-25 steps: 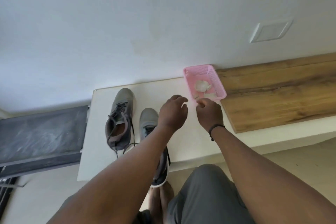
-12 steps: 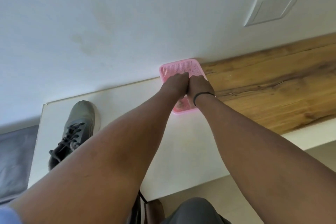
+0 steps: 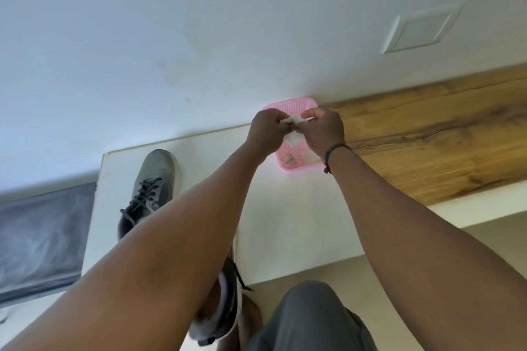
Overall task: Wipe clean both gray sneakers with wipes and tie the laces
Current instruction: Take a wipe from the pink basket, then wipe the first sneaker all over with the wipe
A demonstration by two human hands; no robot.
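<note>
Both my hands are raised over a pink basket (image 3: 296,104) that stands against the wall. My left hand (image 3: 268,131) and my right hand (image 3: 323,129) pinch a white wipe (image 3: 293,120) between them. More wipes (image 3: 288,157) lie in the basket. One gray sneaker (image 3: 151,188) with dark loose laces sits on the white table (image 3: 288,225) to the left. The second gray sneaker (image 3: 224,310) is mostly hidden under my left forearm, its heel over the table's near edge.
A wooden board (image 3: 433,134) lies on the table to the right of the basket. A dark panel (image 3: 40,239) stands left of the table. A white wall plate (image 3: 419,28) is on the wall. My gray trouser knee (image 3: 308,319) is below the table edge.
My hands went from in front of the basket into it, then lifted a little with a white wipe pinched between them. The view shifted, so the sneakers appear lower left.
</note>
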